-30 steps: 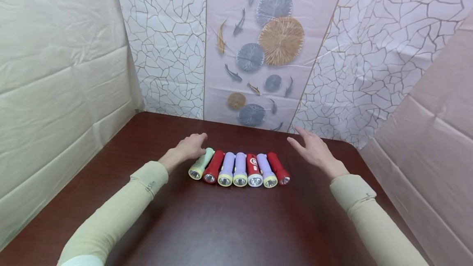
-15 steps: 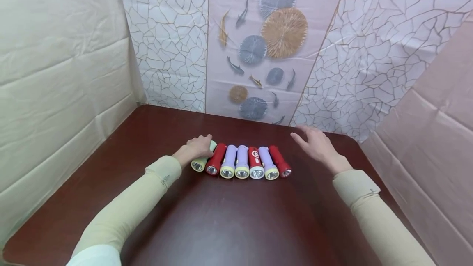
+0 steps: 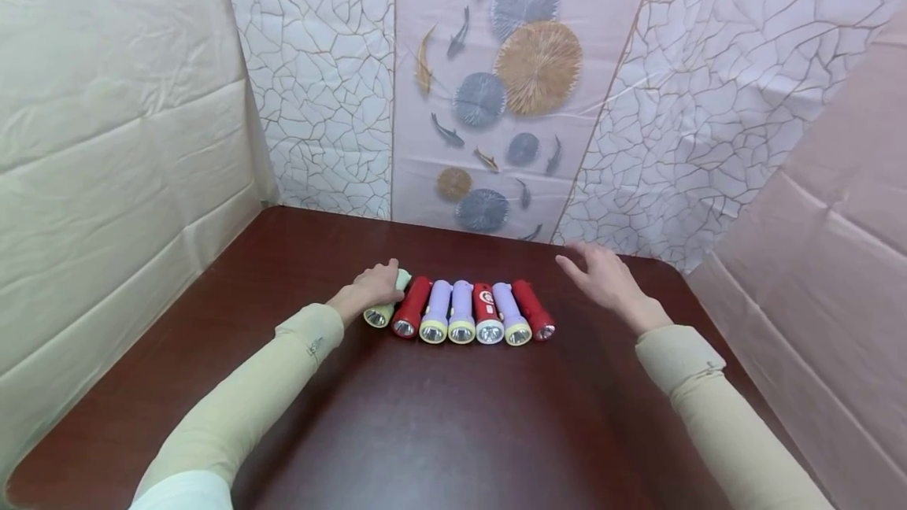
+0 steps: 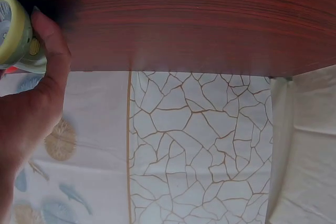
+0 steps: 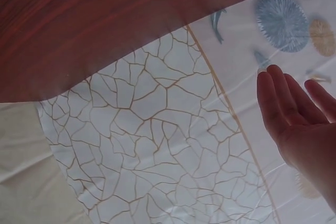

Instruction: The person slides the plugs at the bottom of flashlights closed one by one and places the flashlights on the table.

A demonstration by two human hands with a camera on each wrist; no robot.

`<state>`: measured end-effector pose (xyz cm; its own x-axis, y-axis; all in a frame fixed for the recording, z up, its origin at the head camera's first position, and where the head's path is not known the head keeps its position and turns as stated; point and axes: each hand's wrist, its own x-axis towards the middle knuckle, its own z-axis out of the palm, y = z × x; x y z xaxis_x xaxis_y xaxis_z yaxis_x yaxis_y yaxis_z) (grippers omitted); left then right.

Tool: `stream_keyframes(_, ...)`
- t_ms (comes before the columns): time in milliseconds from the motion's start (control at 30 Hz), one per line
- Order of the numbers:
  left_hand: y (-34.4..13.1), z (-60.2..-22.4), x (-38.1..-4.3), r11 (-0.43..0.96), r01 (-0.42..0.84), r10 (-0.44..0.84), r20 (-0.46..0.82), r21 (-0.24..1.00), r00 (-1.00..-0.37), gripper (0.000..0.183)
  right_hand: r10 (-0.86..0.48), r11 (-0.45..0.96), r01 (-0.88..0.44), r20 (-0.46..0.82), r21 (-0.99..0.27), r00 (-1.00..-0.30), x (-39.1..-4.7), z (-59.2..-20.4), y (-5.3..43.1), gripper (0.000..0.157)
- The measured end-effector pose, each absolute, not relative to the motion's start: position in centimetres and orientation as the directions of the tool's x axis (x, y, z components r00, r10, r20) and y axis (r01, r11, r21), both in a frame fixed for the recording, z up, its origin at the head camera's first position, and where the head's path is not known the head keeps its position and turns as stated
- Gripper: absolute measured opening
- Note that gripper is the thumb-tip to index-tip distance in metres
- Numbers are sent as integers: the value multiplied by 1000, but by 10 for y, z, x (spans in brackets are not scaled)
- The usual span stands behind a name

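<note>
In the head view, my left hand [image 3: 373,286] grips the pale green flashlight [image 3: 379,315] at the left end of a row, covering its middle. The left wrist view shows a finger curled along the flashlight's [image 4: 19,35] side, by its yellow switch. Beside it lie a red flashlight [image 3: 412,305], two lilac ones with yellow rims, a red one with a white rim [image 3: 488,313], another lilac flashlight [image 3: 511,313] and a plain red flashlight [image 3: 534,310]. To the right of the row, my right hand [image 3: 602,280] hovers with extended fingers, holding nothing.
The dark reddish-brown table [image 3: 425,431] bears the row, its lenses facing me. A patterned backdrop [image 3: 482,101] stands at the table's far edge. Pale cloth walls rise on the left [image 3: 127,140] and right [image 3: 815,234].
My left hand has moved right, over the green flashlight, and its fingers have taken hold of it. The right hand stays nearly in place, and the head view has shifted slightly.
</note>
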<state>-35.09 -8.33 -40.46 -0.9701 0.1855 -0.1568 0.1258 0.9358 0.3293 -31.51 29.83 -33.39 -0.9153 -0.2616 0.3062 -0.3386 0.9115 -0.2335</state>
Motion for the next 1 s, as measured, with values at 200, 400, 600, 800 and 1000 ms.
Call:
stream_keyframes(200, -91, -403, -350, 919, 149, 210, -134, 365, -968, 55, -249, 912, -327, 301, -246, -921, -311, -341, 304, 45)
stream_keyframes(400, -96, -390, -352, 900, 170, 215, -69, 402, -974, 55, -235, 911, -319, 308, -259, -922, -310, -343, 307, 45)
stream_keyframes(600, -94, -373, -350, 879, 195, 228, -26, 436, -973, 55, -240, 912, -322, 306, -255, -921, -310, -342, 306, 45)
stream_keyframes(800, -89, -358, -348, 863, 229, 254, 6, 450, -967, 59, -243, 911, -324, 302, -256, -922, -311, -338, 303, 45)
stream_keyframes(1000, -86, -347, -345, 856, 255, 269, 34, 449, -963, 62, -249, 905, -332, 304, -264, -920, -312, -336, 300, 48)
